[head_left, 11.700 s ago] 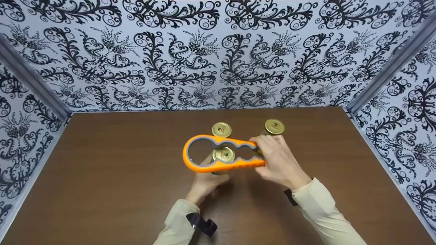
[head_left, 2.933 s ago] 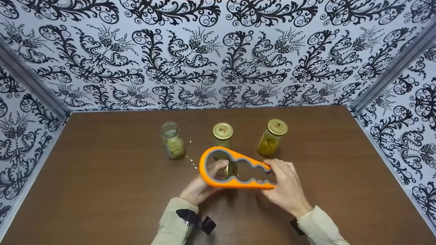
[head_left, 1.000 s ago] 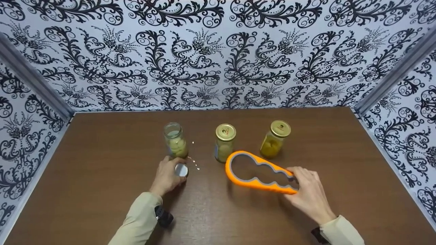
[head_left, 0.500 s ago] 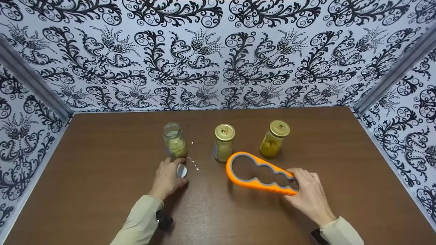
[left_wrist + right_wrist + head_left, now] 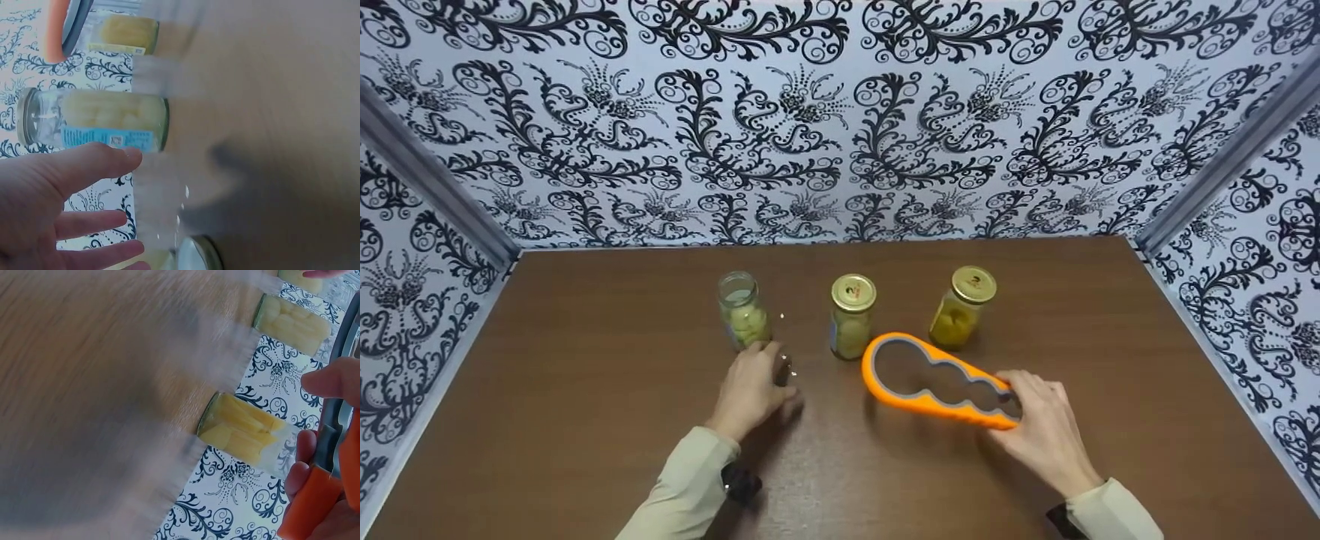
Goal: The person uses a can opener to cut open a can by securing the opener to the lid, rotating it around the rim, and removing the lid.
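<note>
My left hand (image 5: pixel 750 390) is above the table in front of the uncapped jar (image 5: pixel 748 321), fingers spread and holding nothing. In the left wrist view a jar lid (image 5: pixel 207 254) lies on the table with its white inside up, apart from the fingers; the hand hides it in the head view. My right hand (image 5: pixel 1046 424) grips the narrow end of an orange jar opener (image 5: pixel 934 407) with a grey scalloped inner edge, held above the table. A capped jar (image 5: pixel 852 330) of pale pieces stands behind the opener's round end. A capped jar (image 5: pixel 958 319) of yellow pieces is farther right.
Small wet drops (image 5: pixel 782 316) dot the brown table (image 5: pixel 607 360) right of the uncapped jar. Patterned walls (image 5: pixel 810 150) close off the back and both sides.
Earlier my hands worked a jar with the opener; that jar then stood uncapped at left. My left hand carried the lid to the table before it, released it and shifted right.
</note>
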Motion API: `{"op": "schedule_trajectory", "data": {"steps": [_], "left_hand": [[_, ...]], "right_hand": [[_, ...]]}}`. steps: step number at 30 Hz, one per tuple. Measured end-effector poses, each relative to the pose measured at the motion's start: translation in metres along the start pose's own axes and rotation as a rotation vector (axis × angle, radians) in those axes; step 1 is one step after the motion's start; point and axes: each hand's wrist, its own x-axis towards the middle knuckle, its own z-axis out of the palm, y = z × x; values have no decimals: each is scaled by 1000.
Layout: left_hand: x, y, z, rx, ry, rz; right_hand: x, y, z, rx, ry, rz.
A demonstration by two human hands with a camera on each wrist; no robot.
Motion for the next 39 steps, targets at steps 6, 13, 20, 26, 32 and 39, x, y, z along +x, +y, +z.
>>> {"op": "schedule_trajectory", "data": {"steps": [6,13,20,26,32,39], "left_hand": [[11,8,2,-38,21,-5],[36,12,19,-206,23,144],[56,17,32,-375,-65,178],[64,16,33,-425,-106,127],[70,19,35,-410,-121,103],[80,25,46,-513,-103,99]], "right_hand": [[-1,6,-6,-1,-5,40],[-4,13,-13,14,38,46],[-6,15,-15,12,41,58],[-7,15,-14,9,36,65],[-9,14,-11,8,39,62],[-10,14,-8,0,41,44]]}}
